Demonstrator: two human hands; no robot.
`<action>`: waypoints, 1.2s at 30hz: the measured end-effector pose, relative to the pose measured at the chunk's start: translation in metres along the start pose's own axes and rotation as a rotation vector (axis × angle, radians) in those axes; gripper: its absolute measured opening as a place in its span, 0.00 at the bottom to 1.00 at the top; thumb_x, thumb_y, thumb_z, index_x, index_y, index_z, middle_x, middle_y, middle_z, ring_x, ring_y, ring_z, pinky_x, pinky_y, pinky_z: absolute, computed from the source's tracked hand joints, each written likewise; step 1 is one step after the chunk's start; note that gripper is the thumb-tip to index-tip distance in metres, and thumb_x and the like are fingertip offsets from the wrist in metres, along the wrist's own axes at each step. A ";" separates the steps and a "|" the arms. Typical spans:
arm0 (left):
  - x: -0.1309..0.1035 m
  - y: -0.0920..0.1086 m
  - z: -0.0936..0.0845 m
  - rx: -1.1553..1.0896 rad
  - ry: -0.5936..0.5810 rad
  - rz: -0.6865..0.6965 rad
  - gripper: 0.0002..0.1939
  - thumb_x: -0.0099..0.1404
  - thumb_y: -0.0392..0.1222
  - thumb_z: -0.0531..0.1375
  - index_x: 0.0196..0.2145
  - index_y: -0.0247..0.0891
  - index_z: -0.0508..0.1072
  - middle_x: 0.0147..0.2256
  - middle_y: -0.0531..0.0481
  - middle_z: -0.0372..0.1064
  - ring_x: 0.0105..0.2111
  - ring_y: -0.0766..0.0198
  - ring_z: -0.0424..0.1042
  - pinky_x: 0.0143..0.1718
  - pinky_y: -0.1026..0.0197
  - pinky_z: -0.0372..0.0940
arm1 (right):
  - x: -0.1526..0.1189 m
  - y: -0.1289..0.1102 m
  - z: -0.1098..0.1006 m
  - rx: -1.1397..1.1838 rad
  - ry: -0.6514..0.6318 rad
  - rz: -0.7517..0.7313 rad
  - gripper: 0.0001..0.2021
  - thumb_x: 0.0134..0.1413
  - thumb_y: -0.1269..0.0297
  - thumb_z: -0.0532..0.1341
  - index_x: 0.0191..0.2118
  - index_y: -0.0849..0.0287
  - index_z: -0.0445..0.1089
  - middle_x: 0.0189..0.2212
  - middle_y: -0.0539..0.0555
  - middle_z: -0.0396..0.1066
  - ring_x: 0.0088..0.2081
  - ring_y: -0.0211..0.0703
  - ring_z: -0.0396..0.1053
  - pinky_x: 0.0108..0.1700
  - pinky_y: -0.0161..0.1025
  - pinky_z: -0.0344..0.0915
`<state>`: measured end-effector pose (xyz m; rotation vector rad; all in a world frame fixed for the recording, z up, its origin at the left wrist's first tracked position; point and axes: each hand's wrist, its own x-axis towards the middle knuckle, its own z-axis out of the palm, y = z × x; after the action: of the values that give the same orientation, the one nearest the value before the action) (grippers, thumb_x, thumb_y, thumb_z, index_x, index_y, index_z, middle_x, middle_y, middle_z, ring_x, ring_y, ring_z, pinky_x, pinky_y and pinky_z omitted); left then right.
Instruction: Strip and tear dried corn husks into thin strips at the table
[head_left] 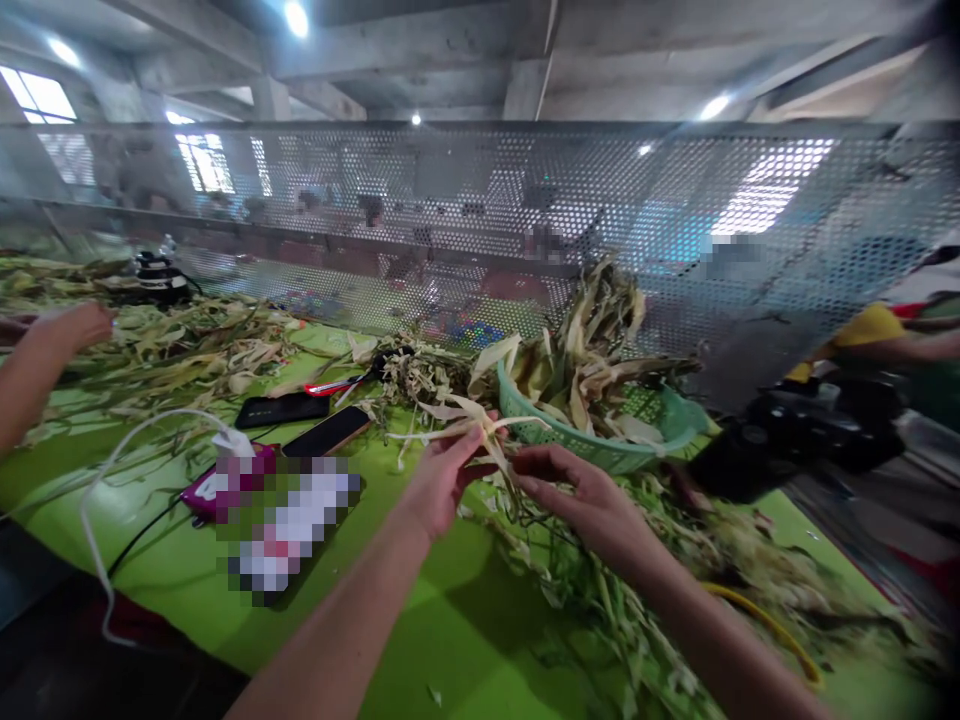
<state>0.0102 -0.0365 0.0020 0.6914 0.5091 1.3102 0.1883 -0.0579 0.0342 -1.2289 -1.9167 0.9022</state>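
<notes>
Over the green table [442, 640], pale dried corn husk strips [480, 412] spread out star-like from one gathered point. My left hand [444, 480] is closed on that gathered point, thumb on top. From the other side, my right hand [574, 490] pinches the husk ends that hang down, its fingers bent and close together. Just behind both hands stands a green plastic basket [585, 448], heaped with dried corn husks [600, 340]. Husk scraps and thin green strips [615, 590] lie beneath my right forearm.
Left of my hands lie a smartphone [328, 432], a flat black object [281, 408], a red-handled tool [330, 387] and a purple power strip [259, 470] with a white cable [94, 540]. Another person's arm [45, 355] reaches in at left. Behind runs a perforated metal screen [450, 180]; black equipment [795, 435] stands right.
</notes>
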 end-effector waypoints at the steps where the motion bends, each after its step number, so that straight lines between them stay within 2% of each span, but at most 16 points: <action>1: -0.001 -0.002 0.001 0.019 -0.027 -0.010 0.19 0.54 0.45 0.66 0.43 0.35 0.77 0.39 0.42 0.75 0.37 0.60 0.73 0.38 0.59 0.68 | -0.001 0.001 0.003 -0.037 0.025 -0.004 0.15 0.54 0.53 0.60 0.43 0.57 0.70 0.36 0.54 0.74 0.38 0.46 0.71 0.41 0.40 0.67; 4: -0.003 -0.006 0.003 0.055 -0.069 -0.018 0.20 0.54 0.46 0.66 0.43 0.35 0.77 0.39 0.42 0.75 0.37 0.60 0.73 0.38 0.59 0.67 | -0.003 0.005 0.010 -0.188 0.068 -0.033 0.10 0.54 0.57 0.60 0.38 0.56 0.70 0.28 0.50 0.72 0.31 0.43 0.68 0.34 0.37 0.64; 8: -0.001 -0.009 -0.001 0.089 -0.023 -0.001 0.19 0.54 0.48 0.66 0.42 0.34 0.77 0.35 0.43 0.75 0.35 0.62 0.72 0.37 0.61 0.66 | -0.005 0.004 0.011 -0.266 0.057 -0.069 0.05 0.54 0.62 0.59 0.31 0.56 0.68 0.26 0.49 0.70 0.29 0.40 0.65 0.32 0.36 0.61; 13: 0.004 -0.011 -0.003 0.068 0.098 -0.011 0.14 0.52 0.46 0.68 0.35 0.34 0.79 0.32 0.47 0.75 0.30 0.70 0.71 0.33 0.68 0.65 | -0.008 -0.006 0.014 -0.314 -0.027 -0.104 0.04 0.52 0.67 0.58 0.27 0.57 0.66 0.24 0.49 0.67 0.27 0.39 0.64 0.30 0.35 0.59; 16: 0.004 -0.010 -0.002 0.028 0.116 -0.007 0.12 0.52 0.44 0.68 0.33 0.35 0.78 0.33 0.47 0.74 0.29 0.71 0.70 0.32 0.69 0.65 | -0.012 -0.013 0.016 -0.357 -0.085 -0.125 0.05 0.51 0.69 0.58 0.26 0.57 0.66 0.24 0.49 0.68 0.28 0.39 0.64 0.29 0.35 0.59; 18: 0.004 -0.008 -0.002 0.021 0.117 -0.017 0.12 0.53 0.44 0.67 0.33 0.35 0.78 0.32 0.47 0.74 0.28 0.71 0.70 0.31 0.69 0.65 | -0.013 -0.015 0.014 -0.333 -0.108 -0.128 0.05 0.52 0.67 0.59 0.27 0.57 0.67 0.25 0.49 0.68 0.28 0.40 0.65 0.30 0.35 0.60; 20: 0.002 -0.007 -0.002 0.028 0.101 -0.029 0.12 0.54 0.44 0.66 0.35 0.34 0.78 0.31 0.47 0.74 0.28 0.70 0.71 0.31 0.68 0.66 | -0.012 -0.013 0.010 -0.268 -0.035 -0.136 0.04 0.55 0.63 0.59 0.31 0.56 0.69 0.29 0.51 0.71 0.31 0.41 0.67 0.33 0.36 0.62; 23: 0.000 -0.006 -0.002 0.031 0.024 -0.074 0.12 0.56 0.43 0.65 0.37 0.34 0.77 0.33 0.46 0.75 0.29 0.68 0.72 0.34 0.65 0.68 | -0.008 -0.005 0.005 -0.104 0.139 -0.125 0.09 0.56 0.60 0.58 0.42 0.54 0.67 0.43 0.54 0.71 0.34 0.42 0.70 0.37 0.39 0.66; 25: -0.002 -0.006 0.000 0.015 -0.018 -0.140 0.11 0.57 0.42 0.64 0.38 0.33 0.77 0.34 0.45 0.75 0.28 0.66 0.72 0.33 0.63 0.69 | -0.005 0.002 0.003 -0.016 0.141 -0.080 0.12 0.57 0.59 0.58 0.45 0.54 0.65 0.46 0.55 0.71 0.36 0.43 0.72 0.39 0.41 0.68; 28: -0.005 -0.007 0.004 -0.009 -0.029 -0.218 0.10 0.59 0.39 0.62 0.38 0.32 0.75 0.31 0.44 0.74 0.26 0.66 0.71 0.29 0.64 0.68 | -0.001 0.010 0.003 -0.039 0.119 -0.053 0.11 0.57 0.59 0.59 0.44 0.55 0.66 0.41 0.55 0.74 0.39 0.46 0.72 0.42 0.42 0.67; 31: -0.005 -0.009 0.005 0.001 -0.027 -0.235 0.09 0.59 0.39 0.61 0.36 0.32 0.74 0.29 0.46 0.72 0.23 0.69 0.69 0.24 0.68 0.64 | 0.000 0.014 0.003 -0.108 0.147 -0.080 0.09 0.57 0.59 0.58 0.41 0.56 0.68 0.36 0.53 0.74 0.37 0.46 0.71 0.41 0.40 0.66; 36: -0.004 -0.014 0.001 0.038 -0.071 -0.223 0.10 0.59 0.43 0.61 0.31 0.32 0.71 0.21 0.52 0.65 0.17 0.75 0.58 0.16 0.72 0.50 | 0.000 0.012 0.001 -0.204 0.152 -0.113 0.09 0.57 0.57 0.58 0.35 0.56 0.70 0.30 0.51 0.73 0.32 0.43 0.69 0.36 0.37 0.62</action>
<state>0.0199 -0.0423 -0.0071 0.6898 0.5388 1.0656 0.1934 -0.0542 0.0237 -1.2528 -1.9694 0.5489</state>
